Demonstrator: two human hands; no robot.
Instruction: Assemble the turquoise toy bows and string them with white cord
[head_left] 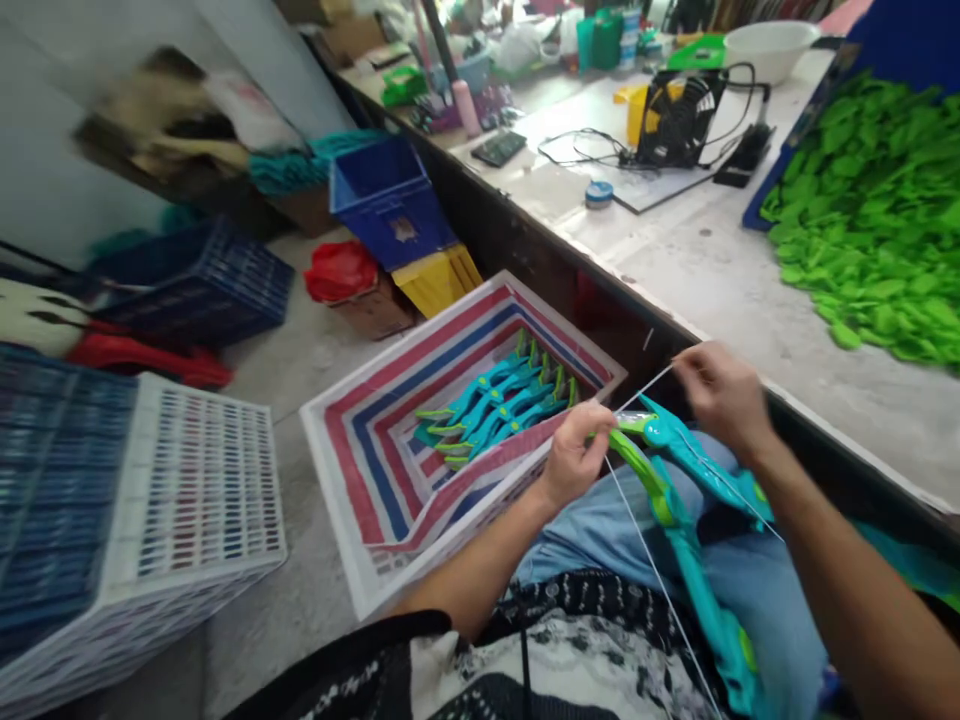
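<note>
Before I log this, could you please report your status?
Left hand gripping turquoise-and-green part; right hand holding white string, straight between them; nothing visibly blocking.

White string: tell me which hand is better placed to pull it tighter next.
Likely the right hand: it pinches the white string, which runs straight across to the left hand, and nothing else shows in its grip. The left hand is busy gripping a teal-and-green piece by its green end.

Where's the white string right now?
In the head view, right of centre: the white string stretches between the left grip and right grip, near the upper end of the turquoise plastic part.
</note>
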